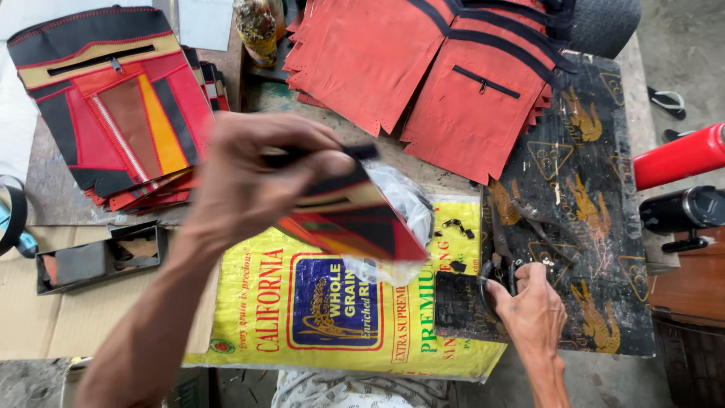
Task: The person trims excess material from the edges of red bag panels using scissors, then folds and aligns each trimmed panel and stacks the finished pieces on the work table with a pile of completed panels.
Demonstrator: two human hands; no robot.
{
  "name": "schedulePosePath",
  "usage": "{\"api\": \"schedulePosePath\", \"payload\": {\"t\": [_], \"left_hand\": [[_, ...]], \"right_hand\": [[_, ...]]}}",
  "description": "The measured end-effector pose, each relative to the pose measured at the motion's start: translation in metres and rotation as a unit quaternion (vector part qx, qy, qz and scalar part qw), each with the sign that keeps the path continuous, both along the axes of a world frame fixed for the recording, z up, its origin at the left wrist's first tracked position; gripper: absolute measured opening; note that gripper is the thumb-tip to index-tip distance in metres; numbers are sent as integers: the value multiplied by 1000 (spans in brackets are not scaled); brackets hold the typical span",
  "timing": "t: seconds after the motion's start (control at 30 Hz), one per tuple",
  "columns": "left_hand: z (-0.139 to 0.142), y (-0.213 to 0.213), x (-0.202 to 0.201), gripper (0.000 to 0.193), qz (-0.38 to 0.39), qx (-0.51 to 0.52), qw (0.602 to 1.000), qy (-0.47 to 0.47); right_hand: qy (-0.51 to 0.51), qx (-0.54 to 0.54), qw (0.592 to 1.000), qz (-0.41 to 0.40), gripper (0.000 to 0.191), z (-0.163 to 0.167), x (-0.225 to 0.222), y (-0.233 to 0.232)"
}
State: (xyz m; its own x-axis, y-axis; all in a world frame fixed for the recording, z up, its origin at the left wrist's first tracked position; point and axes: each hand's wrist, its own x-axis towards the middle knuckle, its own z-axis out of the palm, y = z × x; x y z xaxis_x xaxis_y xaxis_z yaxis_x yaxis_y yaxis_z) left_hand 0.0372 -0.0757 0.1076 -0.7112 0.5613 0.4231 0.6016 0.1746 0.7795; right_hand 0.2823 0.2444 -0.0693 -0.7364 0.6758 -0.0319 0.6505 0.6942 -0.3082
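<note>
My left hand [253, 177] is raised over the table and grips a patchwork fabric panel [355, 219] in red, black and tan; both are blurred. Under the panel lies a crumpled clear plastic bag [404, 200]. My right hand [532, 306] rests low at the right on the handles of metal pliers [502, 245], which lie on a black printed sheet [596, 181]. A yellow printed sack [302, 302] covers the table in front of me.
A stack of finished patchwork panels with zips [113, 113] lies at the far left. Red fabric pieces with black trim and zips [453, 68] are piled at the back. A small open box [98, 257] sits on cardboard at the left. A red cylinder [680, 155] and a black one [683, 208] are at the right.
</note>
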Motion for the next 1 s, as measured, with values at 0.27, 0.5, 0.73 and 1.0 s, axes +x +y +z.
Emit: {"api": "schedulePosePath", "payload": {"t": [0.27, 0.5, 0.73, 1.0], "left_hand": [[9, -20, 41, 7, 122, -312, 903, 269], [-82, 51, 26, 19, -16, -140, 987, 82], [-153, 97, -4, 21, -54, -175, 982, 42], [-204, 70, -14, 75, -79, -312, 943, 85]], "right_hand": [[222, -179, 951, 118, 12, 28, -27, -60], [325, -89, 867, 366, 24, 50, -62, -107], [32, 14, 926, 376, 13, 16, -88, -84], [189, -89, 921, 328, 11, -22, -81, -73]]}}
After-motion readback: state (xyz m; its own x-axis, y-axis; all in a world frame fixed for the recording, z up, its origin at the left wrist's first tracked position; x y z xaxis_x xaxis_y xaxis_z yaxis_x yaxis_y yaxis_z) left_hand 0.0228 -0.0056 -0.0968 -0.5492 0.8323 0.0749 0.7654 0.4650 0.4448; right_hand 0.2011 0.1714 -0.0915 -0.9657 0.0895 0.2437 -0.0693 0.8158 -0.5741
